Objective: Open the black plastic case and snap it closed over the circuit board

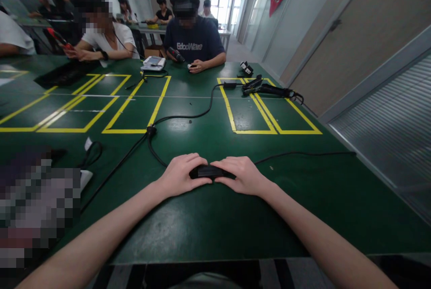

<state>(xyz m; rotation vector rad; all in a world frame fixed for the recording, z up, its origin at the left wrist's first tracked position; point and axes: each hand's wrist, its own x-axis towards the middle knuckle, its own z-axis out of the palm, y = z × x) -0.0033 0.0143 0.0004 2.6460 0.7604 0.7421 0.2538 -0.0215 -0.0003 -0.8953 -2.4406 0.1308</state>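
Observation:
Near the front middle of the green table, a black oblong block lies crosswise between my hands; I cannot make out its exact kind. My left hand grips its left end, thumb on the near side and fingers over the far side. At the other end, my right hand closes around it in the same way. A black cable with a dark junction piece runs down behind my left hand. Another thin cable leads away to the right from behind my right hand.
Yellow tape rectangles mark the table. Black cabled gear lies at the far right, and a white device at the far edge. A co-worker in a dark shirt holds a power tool opposite; another in white sits left.

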